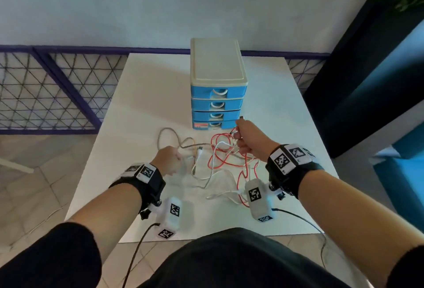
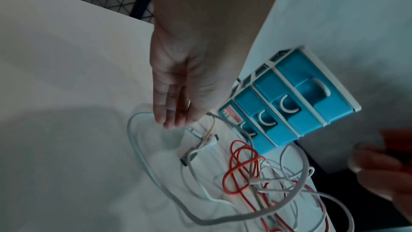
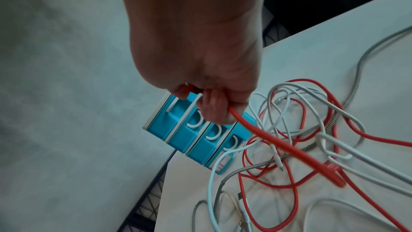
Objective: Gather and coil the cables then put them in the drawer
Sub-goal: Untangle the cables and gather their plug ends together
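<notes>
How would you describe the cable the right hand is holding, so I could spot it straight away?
Start at the blue drawer unit standing at the back of the white table. Just in front of it lies a tangle of cables, and the right hand grips one of them near its end. It is the red cable, the only brightly coloured one among white and grey braided neighbours.

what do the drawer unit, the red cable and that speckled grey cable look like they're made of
Drawer unit: moulded plastic by the look, glossy blue fronts in a cream frame.
Red cable, gripped by the right hand: smooth rubbery sheath, probably PVC or silicone.
Grey cable: woven black-and-white pattern suggests a braided fabric sleeve.
</notes>
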